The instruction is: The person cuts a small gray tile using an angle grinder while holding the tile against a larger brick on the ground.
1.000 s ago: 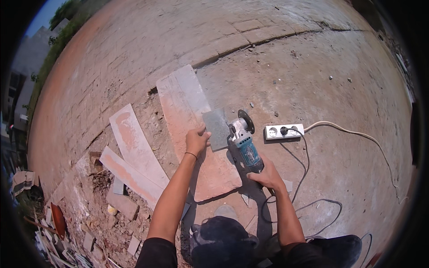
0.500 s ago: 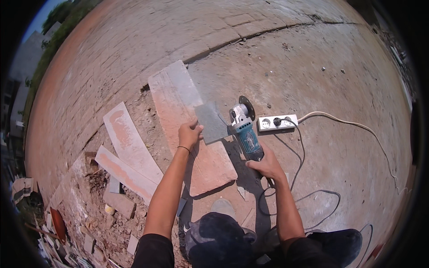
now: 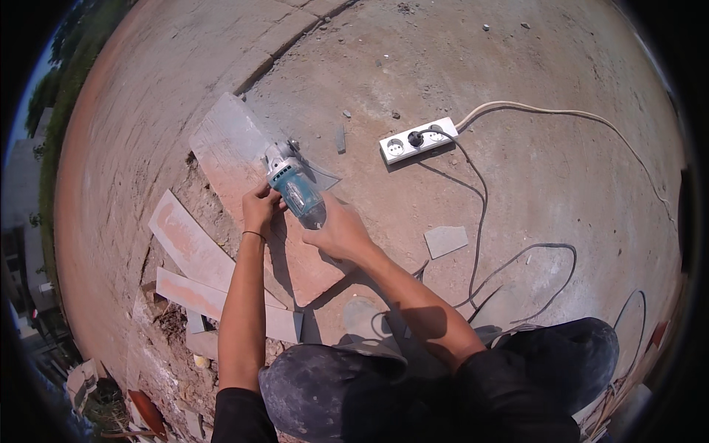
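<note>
My right hand is wrapped around the body of a teal and black angle grinder with a silver head. The grinder is tilted over a thin grey tile, whose right corner shows beyond it; the rest is mostly hidden. Close to the grinder head, my left hand has its fingers closed at the tile's near-left edge, partly covered by the tool. Beneath lies a long, thick slab, pale grey and reddish. The disc is hard to make out against the tile.
A white power strip with a black plug lies to the right, its pale cable running off right. The dark cord loops near my legs. Tile strips lie left, a broken tile piece right, a grey sliver ahead.
My right hand has brought the grinder leftward from beside the tile to over it, next to my left hand. The view has shifted, so the slab and power strip appear further left.
</note>
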A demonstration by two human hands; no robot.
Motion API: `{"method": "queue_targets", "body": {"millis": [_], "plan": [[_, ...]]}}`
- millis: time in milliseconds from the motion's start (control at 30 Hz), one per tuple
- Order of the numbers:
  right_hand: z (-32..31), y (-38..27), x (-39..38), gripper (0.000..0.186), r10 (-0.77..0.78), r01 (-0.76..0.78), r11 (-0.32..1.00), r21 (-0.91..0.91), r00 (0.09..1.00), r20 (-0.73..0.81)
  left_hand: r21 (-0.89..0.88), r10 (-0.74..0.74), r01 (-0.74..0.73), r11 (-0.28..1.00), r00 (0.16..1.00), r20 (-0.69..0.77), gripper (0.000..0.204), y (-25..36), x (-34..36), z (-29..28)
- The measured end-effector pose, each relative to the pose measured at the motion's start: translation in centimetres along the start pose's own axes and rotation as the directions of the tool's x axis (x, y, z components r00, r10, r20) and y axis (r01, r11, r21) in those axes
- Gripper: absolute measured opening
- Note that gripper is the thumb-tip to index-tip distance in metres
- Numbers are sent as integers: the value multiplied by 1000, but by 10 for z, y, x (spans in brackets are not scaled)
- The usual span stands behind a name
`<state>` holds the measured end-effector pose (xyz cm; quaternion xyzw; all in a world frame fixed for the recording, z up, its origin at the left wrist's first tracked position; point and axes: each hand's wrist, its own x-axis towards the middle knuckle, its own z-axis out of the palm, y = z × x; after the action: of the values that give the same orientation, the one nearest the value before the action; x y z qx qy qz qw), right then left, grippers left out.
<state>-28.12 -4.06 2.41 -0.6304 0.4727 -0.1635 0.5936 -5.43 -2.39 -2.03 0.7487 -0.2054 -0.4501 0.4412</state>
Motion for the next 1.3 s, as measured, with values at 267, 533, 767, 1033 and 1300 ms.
{"method": "queue_targets", "body": {"millis": [267,533,767,1033,1300], "plan": [[13,6,5,69,-29,29,995,92,1000,1,92,49,-46,995,998,-30,17,-9,11,-16],[16,2,6,68,7,-7,993,121,1000,5,102,63,-60,993,998,-25,21,-12,16,-16],[-6,17,1,73,-46,46,999,11,998,30,96,15,-15,995,1000,-5,32,-7,12,-11],[-24,31,-12,69,-116,123,990,-74,989,93,53,28,-27,998,999,-29,46,-11,14,-12],[-37,38,-13,72,-68,94,979,-179,987,143,85,34,-30,996,999,-40,47,-4,8,-4]]}}
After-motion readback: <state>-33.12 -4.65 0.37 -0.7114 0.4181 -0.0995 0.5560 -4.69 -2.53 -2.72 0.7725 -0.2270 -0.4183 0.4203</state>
